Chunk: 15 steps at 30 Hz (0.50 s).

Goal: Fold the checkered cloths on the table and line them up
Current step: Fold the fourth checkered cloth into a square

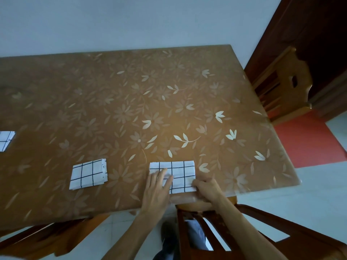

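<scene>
While the left grip (156,190) lies spread flat on the checkered cloth (184,171) by the near edge of the counter (131,91), the right grip (206,186) pinches its near right corner, a second cloth (88,174) lying folded to the left and a third cloth (5,140) at the left border.

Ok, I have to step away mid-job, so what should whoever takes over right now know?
Left hand presses flat on the right cloth; right hand pinches its near right corner.
Done: middle cloth lies folded; left cloth, cut off by the frame edge, looks folded too.
Left: the right cloth is wider, probably needs one more fold; then line up all three.
</scene>
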Available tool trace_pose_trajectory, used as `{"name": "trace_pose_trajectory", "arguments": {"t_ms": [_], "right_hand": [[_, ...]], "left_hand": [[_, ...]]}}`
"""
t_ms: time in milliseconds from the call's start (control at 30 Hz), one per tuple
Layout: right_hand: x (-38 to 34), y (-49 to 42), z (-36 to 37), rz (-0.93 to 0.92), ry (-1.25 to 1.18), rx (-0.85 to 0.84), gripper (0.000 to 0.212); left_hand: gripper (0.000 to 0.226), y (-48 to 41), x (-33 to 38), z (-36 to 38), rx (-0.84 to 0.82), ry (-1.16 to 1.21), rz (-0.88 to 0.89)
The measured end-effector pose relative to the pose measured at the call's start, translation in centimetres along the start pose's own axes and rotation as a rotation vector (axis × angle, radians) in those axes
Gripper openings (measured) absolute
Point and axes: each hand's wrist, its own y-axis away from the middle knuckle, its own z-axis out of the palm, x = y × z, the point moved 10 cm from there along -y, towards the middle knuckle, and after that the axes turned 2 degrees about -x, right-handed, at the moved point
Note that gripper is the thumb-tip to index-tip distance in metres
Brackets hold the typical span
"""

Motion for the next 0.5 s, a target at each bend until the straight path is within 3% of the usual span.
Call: {"name": "trace_pose_trajectory", "arguments": {"t_ms": [133, 200, 333, 400, 500], "right_hand": [[-0.2, 1.3, 0.4, 0.022, -0.11, -0.043, 0.023], [-0.7, 2.3, 0.7, 0.007, -0.145, -0.06, 0.027], [-1.1, 4.5, 3.1, -0.018, -0.222, -0.224, 0.02], [-1.5, 5.8, 4.0, -0.062, -0.156, -0.309, 0.012], [-2.3, 7.3, 4.2, -0.136, -0.015, -0.391, 0.009]], "left_hand": [[0.042, 1.5, 2.1, -1.0, 0.05, 0.122, 0.047], [0.045, 2.0, 2.6, -1.0, 0.027, 0.157, 0.029], [0.032, 2.2, 1.6, -0.8, 0.058, 0.28, -0.045], [0.032, 2.2, 1.0, -0.7, 0.076, 0.351, -0.061], [0.015, 2.8, 0.1, -1.3, 0.152, 0.428, -0.07]]}}
